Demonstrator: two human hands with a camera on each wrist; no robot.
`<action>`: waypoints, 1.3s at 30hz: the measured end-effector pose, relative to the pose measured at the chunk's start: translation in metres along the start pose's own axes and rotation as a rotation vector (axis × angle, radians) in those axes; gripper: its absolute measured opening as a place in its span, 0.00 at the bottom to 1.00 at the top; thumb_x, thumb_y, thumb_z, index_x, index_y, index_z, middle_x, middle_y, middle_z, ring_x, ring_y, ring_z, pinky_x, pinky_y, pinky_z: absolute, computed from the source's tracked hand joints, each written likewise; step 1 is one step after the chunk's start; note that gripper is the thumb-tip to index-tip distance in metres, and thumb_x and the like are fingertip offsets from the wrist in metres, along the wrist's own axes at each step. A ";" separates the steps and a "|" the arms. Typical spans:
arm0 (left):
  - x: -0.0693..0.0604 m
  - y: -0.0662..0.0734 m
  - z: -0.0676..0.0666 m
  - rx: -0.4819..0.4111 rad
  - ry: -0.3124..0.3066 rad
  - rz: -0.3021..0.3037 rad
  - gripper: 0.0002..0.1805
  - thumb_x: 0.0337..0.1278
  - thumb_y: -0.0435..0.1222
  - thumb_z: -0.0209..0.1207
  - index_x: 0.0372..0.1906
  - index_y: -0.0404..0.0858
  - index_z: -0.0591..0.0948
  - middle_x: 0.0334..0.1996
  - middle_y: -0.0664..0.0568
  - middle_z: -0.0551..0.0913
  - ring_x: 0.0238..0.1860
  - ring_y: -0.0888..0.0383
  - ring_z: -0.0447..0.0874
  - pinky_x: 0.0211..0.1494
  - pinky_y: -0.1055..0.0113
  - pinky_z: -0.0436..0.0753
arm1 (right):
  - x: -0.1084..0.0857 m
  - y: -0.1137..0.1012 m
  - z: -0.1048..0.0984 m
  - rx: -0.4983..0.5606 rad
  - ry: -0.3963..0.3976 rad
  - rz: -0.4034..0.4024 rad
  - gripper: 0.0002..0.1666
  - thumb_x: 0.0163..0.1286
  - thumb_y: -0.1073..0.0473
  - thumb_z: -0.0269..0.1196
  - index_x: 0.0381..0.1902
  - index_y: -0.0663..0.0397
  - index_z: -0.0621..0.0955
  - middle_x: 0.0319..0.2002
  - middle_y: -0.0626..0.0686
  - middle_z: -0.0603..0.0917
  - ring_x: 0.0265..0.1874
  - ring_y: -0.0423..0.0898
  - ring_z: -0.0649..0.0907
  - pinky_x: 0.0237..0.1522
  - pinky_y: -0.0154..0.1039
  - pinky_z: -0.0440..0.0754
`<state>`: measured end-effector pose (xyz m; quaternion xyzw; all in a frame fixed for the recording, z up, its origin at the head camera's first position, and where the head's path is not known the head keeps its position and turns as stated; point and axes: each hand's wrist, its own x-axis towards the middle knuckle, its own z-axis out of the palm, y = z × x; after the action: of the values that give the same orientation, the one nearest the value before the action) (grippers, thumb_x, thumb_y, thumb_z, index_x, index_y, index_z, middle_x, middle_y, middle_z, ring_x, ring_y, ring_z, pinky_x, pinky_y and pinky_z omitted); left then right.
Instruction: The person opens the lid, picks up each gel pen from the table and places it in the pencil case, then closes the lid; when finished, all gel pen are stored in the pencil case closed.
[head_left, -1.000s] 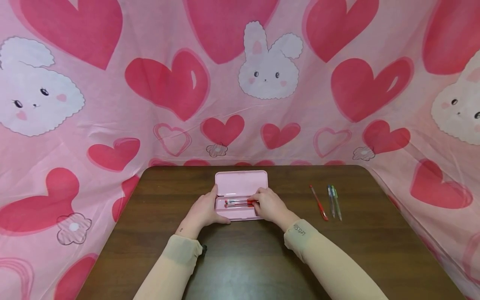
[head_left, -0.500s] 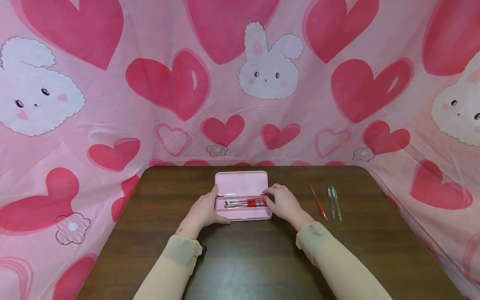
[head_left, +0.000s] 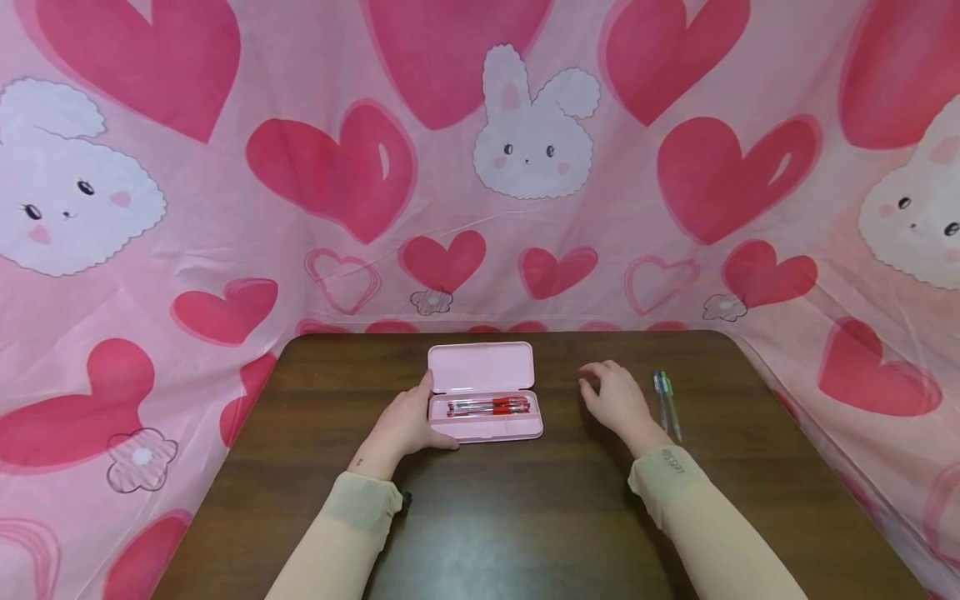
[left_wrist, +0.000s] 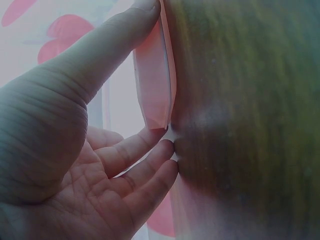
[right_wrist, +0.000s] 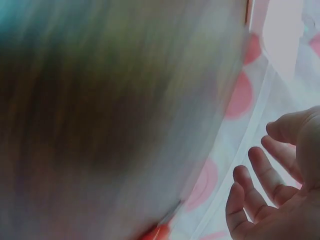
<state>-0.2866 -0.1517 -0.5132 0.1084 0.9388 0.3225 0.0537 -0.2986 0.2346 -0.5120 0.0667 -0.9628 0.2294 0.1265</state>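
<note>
A pink pencil case (head_left: 482, 368) lies with its lid raised on the table, red-and-clear pens (head_left: 510, 406) in its long back compartment. The left hand (head_left: 405, 423) grips the case's left end, thumb along the front edge and a finger at the back; in the left wrist view the hand (left_wrist: 115, 145) spans the case's end (left_wrist: 154, 85). To the right of the case the right hand (head_left: 618, 403) is over the table, fingers loosely bent, holding nothing. In the right wrist view, that hand (right_wrist: 280, 185) is apart from a red pen (right_wrist: 159, 232) at the bottom edge.
A blue-tipped pen (head_left: 660, 398) and a green-tipped pen (head_left: 671, 404) lie side by side at the right of the brown table (head_left: 510, 517). Behind the table hangs a pink cloth (head_left: 450, 192) with hearts and rabbits.
The right hand has left the case and moved right, now covering the loose red pen in the head view. The left hand has stayed on the case.
</note>
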 end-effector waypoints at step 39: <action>0.002 -0.001 0.002 0.023 -0.003 -0.007 0.77 0.35 0.54 0.90 0.90 0.46 0.54 0.75 0.43 0.79 0.72 0.43 0.81 0.79 0.38 0.78 | -0.015 0.090 -0.049 -0.106 -0.102 0.433 0.33 0.80 0.52 0.50 0.74 0.67 0.74 0.64 0.81 0.73 0.61 0.82 0.77 0.60 0.76 0.81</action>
<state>-0.2884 -0.1509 -0.5151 0.1063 0.9427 0.3115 0.0552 -0.2911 0.3374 -0.5123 -0.1367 -0.9705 0.1964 0.0286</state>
